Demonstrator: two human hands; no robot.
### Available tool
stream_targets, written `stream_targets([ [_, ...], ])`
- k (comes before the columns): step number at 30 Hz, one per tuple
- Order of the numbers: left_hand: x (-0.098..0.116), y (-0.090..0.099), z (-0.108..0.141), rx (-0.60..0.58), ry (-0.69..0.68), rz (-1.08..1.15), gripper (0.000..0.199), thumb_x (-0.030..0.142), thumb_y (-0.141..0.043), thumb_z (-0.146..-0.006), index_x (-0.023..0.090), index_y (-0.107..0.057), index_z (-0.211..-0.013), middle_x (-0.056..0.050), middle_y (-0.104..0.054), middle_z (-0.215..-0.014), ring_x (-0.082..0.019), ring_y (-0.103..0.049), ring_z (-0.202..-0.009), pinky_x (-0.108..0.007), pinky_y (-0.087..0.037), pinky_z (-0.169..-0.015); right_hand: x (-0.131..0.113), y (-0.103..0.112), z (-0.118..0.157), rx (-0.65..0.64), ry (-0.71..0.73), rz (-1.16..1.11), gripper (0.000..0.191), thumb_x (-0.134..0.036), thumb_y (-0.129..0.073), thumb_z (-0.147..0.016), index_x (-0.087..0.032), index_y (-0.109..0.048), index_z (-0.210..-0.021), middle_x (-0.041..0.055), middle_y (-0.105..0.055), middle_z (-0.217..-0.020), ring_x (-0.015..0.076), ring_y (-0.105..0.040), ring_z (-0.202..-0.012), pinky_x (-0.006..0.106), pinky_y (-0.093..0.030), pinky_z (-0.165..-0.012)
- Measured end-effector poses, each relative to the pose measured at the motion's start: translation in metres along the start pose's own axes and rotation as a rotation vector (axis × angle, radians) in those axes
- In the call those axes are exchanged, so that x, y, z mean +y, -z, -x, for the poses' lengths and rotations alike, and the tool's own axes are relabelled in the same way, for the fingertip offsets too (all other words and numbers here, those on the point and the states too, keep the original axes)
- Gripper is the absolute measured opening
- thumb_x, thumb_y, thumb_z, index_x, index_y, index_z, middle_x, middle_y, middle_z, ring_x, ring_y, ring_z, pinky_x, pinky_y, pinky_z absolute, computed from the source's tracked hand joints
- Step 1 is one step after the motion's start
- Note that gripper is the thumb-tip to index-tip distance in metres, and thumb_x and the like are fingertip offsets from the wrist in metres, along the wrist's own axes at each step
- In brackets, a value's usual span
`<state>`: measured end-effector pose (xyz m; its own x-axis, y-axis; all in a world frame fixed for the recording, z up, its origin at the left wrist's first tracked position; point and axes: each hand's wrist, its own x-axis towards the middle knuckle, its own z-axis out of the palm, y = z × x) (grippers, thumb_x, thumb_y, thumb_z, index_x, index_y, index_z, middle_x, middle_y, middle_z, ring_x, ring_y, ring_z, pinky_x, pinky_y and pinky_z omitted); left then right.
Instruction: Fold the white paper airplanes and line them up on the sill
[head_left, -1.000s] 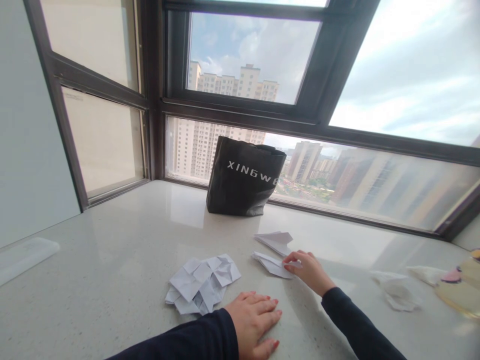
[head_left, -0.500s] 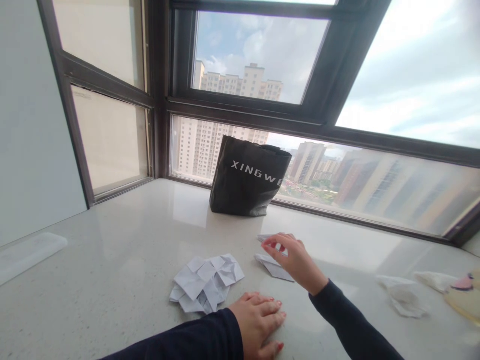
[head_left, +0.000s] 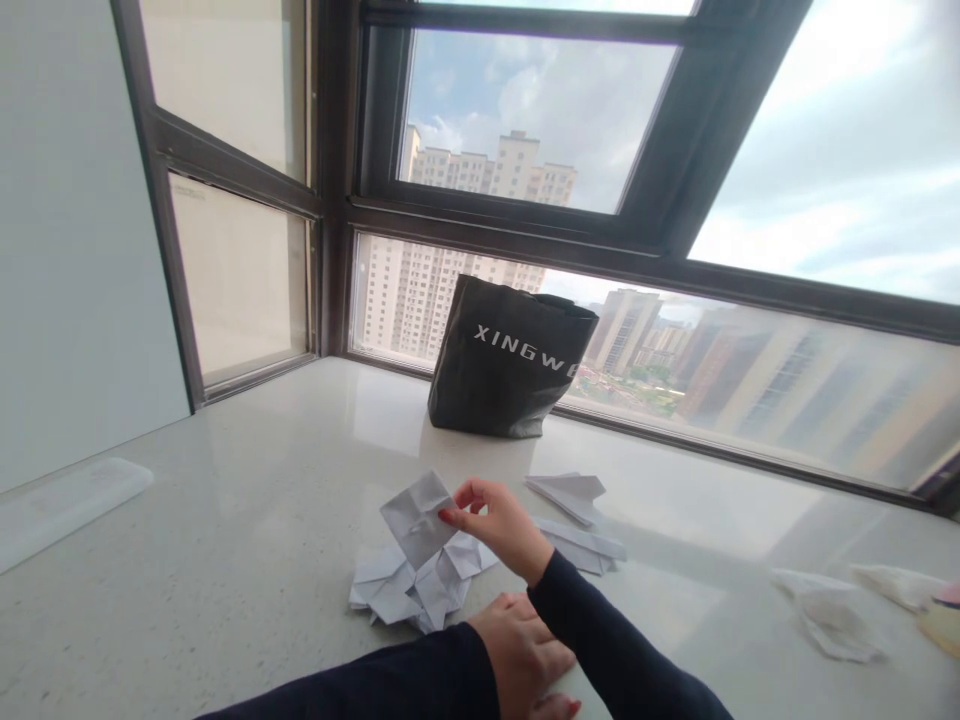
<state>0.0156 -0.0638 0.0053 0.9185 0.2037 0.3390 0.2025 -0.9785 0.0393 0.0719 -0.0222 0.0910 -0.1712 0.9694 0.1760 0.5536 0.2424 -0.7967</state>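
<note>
My right hand [head_left: 499,522] pinches a square of folded white paper [head_left: 418,515] by its right corner. The square is raised over a pile of folded white papers [head_left: 394,590]. My left hand [head_left: 523,650] lies flat on the white surface, just right of the pile, fingers spread and partly hidden behind my right sleeve. Nothing shows in it. Beyond my right wrist lie a folded paper plane [head_left: 570,492] and another long folded paper [head_left: 585,546].
A black bag [head_left: 510,365] stands by the window. Crumpled white packets [head_left: 832,615] lie at the right, near a yellowish object [head_left: 941,628] at the frame edge. A translucent white tray [head_left: 75,505] sits at the far left.
My right hand has moved left from the paper planes to the pile and now holds a paper square up. My left hand has stayed flat. The view has shifted slightly.
</note>
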Motion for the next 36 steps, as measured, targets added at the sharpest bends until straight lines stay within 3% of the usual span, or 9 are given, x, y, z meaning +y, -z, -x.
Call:
stream_targets([
  [3, 0.001, 0.006, 0.004, 0.008, 0.019, 0.162, 0.044, 0.042, -0.039, -0.081, 0.018, -0.037, -0.117, -0.006, -0.046, -0.122, -0.022, -0.042, -0.108, -0.035, -0.032, -0.089, 0.013, 0.044, 0.015, -0.028, -0.032, -0.250, 0.033, -0.047, -0.063, -0.059, -0.016, -0.050, -0.062, -0.0034, -0.053, -0.055, 0.0088, -0.047, -0.049, 0.022, -0.036, -0.048],
  [8, 0.005, 0.019, 0.004, -0.035, 0.096, 0.260, 0.044, 0.040, -0.045, -0.077, 0.016, -0.036, -0.114, -0.008, -0.044, -0.121, -0.022, -0.042, -0.106, -0.034, -0.032, -0.091, 0.063, 0.124, 0.057, -0.134, -0.278, -0.133, 0.035, -0.046, -0.066, -0.056, -0.013, -0.055, -0.064, -0.0051, -0.049, -0.046, 0.0048, -0.039, -0.040, 0.019, -0.030, -0.039],
  [12, 0.009, 0.027, 0.003, -0.060, 0.199, 0.289, 0.037, 0.037, -0.052, -0.071, 0.016, -0.041, -0.099, -0.008, -0.046, -0.109, -0.020, -0.044, -0.098, -0.031, -0.035, -0.087, 0.094, 0.147, 0.083, -0.279, -0.434, 0.011, 0.036, -0.046, -0.067, -0.051, -0.014, -0.053, -0.061, -0.0060, -0.046, -0.044, 0.0049, -0.038, -0.039, 0.019, -0.031, -0.038],
  [16, 0.009, 0.027, 0.003, -0.037, 0.228, 0.295, 0.039, 0.034, -0.054, -0.068, 0.015, -0.041, -0.099, -0.009, -0.047, -0.106, -0.020, -0.044, -0.094, -0.032, -0.037, -0.084, 0.098, 0.134, 0.085, -0.337, -0.492, 0.226, 0.026, -0.035, -0.065, -0.052, -0.014, -0.053, -0.063, -0.0065, -0.044, -0.045, 0.0063, -0.039, -0.039, 0.020, -0.031, -0.038],
  [20, 0.007, 0.022, 0.005, 0.004, 0.138, 0.254, 0.055, 0.037, -0.050, -0.071, 0.018, -0.031, -0.119, -0.008, -0.040, -0.124, -0.023, -0.041, -0.103, -0.036, -0.035, -0.085, 0.089, 0.118, 0.082, -0.281, -0.417, 0.585, 0.017, -0.021, -0.065, -0.051, -0.016, -0.057, -0.065, -0.0026, -0.054, -0.058, 0.0105, -0.047, -0.052, 0.022, -0.033, -0.047],
  [26, 0.003, 0.008, 0.006, 0.015, 0.019, 0.200, 0.041, 0.039, -0.036, -0.082, 0.027, -0.034, -0.121, 0.003, -0.042, -0.127, -0.025, -0.040, -0.109, -0.037, -0.033, -0.084, 0.060, 0.112, 0.092, -0.149, -0.302, 1.015, 0.015, -0.020, -0.061, -0.059, -0.020, -0.056, -0.072, 0.0001, -0.061, -0.077, 0.0181, -0.055, -0.072, 0.034, -0.033, -0.069],
  [31, 0.001, -0.002, 0.006, 0.055, 0.010, 0.143, 0.041, 0.041, -0.036, -0.082, 0.028, -0.034, -0.120, 0.004, -0.043, -0.126, -0.024, -0.039, -0.110, -0.037, -0.033, -0.084, 0.027, 0.091, 0.075, -0.090, -0.170, 0.983, 0.010, -0.019, -0.056, -0.067, -0.021, -0.056, -0.077, 0.0003, -0.060, -0.073, 0.0162, -0.056, -0.069, 0.029, -0.034, -0.065],
  [33, 0.001, -0.003, 0.006, 0.068, 0.005, 0.117, 0.041, 0.041, -0.036, -0.082, 0.027, -0.034, -0.121, 0.004, -0.044, -0.125, -0.023, -0.041, -0.108, -0.037, -0.034, -0.083, 0.016, 0.072, 0.062, -0.088, -0.105, 0.909, 0.010, -0.025, -0.055, -0.071, -0.020, -0.058, -0.079, 0.0020, -0.060, -0.076, 0.0168, -0.056, -0.072, 0.028, -0.035, -0.066],
  [36, 0.000, -0.006, 0.004, 0.058, 0.000, 0.055, 0.036, 0.042, -0.038, -0.081, 0.026, -0.042, -0.113, 0.002, -0.056, -0.110, -0.022, -0.048, -0.099, -0.036, -0.036, -0.079, 0.005, 0.038, 0.046, -0.107, -0.004, 0.848, 0.026, -0.039, -0.056, -0.071, -0.019, -0.059, -0.087, 0.0062, -0.061, -0.089, 0.0211, -0.054, -0.085, 0.030, -0.035, -0.073],
])
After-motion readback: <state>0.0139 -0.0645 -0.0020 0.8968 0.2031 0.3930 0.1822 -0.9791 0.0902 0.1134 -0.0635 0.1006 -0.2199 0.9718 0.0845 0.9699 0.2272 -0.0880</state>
